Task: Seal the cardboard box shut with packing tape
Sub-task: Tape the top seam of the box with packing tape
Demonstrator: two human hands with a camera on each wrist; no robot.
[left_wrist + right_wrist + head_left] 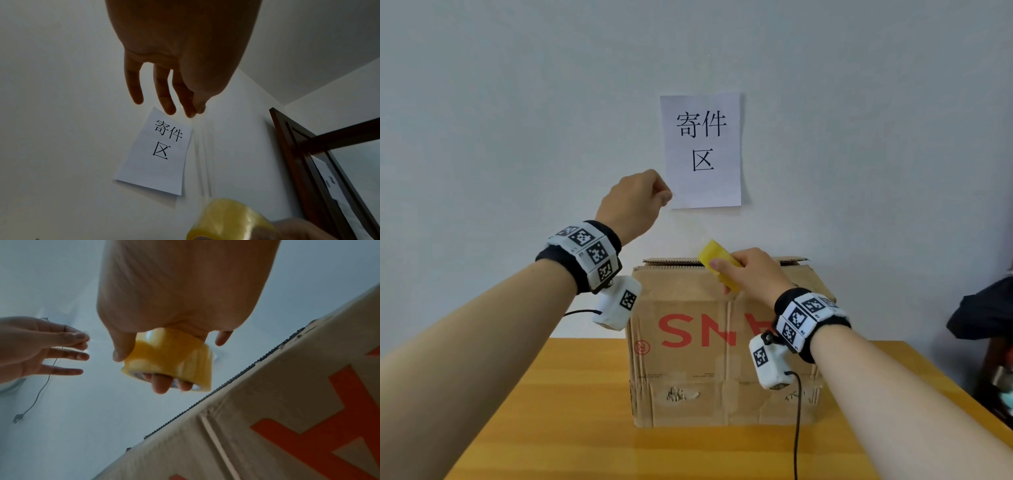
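Observation:
A brown cardboard box [698, 370] with red letters stands on the wooden table [571, 428], its top flaps down. My right hand [751, 270] grips a yellow tape roll [717, 262] just above the box's top front edge; in the right wrist view fingers pass through the tape roll's [170, 356] core. My left hand [635, 200] is raised up and to the left, thumb and forefinger pinching the free end of a clear tape strip [202, 155] stretched from the roll [230, 219]. The other left fingers [134, 86] hang straight. The box [277, 418] side fills the right wrist view's lower right.
A white paper sign [702, 150] with black characters hangs on the wall behind the box. A dark bundle [983, 311] lies at the table's right edge. A dark wooden frame [308, 162] stands to the right. Cables trail from both wrist cameras.

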